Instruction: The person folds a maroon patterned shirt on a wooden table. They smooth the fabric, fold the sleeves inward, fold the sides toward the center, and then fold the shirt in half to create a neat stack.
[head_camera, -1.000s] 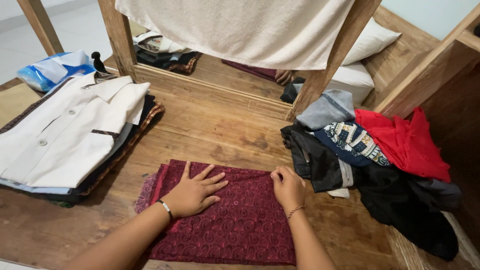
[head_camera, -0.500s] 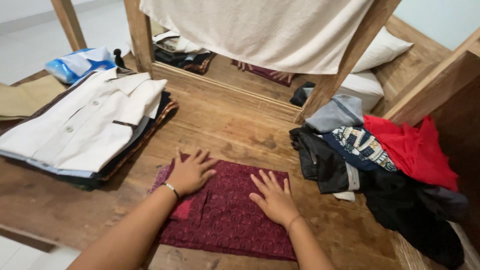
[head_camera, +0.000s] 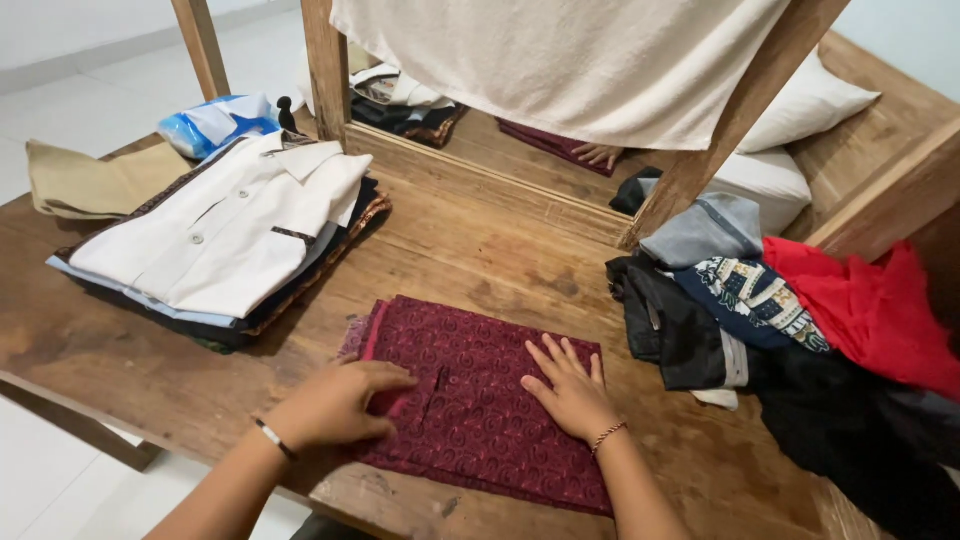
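A folded maroon patterned cloth (head_camera: 480, 385) lies on the wooden table (head_camera: 470, 250) near its front edge. My left hand (head_camera: 335, 405) rests on the cloth's left part, fingers curled over a folded edge; whether it pinches the fabric is unclear. My right hand (head_camera: 570, 390) lies flat on the cloth's right part with fingers spread, pressing it down.
A stack of folded shirts (head_camera: 220, 240) topped by a white one sits at left, with a tan cloth (head_camera: 95, 180) and a blue-white bag (head_camera: 215, 120) behind. A heap of unfolded clothes (head_camera: 770, 310), dark, grey, and red, fills the right. A wooden frame (head_camera: 325, 70) draped with cream fabric stands behind.
Both hands slid toward the near edge of the cloth. The left hand's fingers curled from flat. The camera view shifted right and down.
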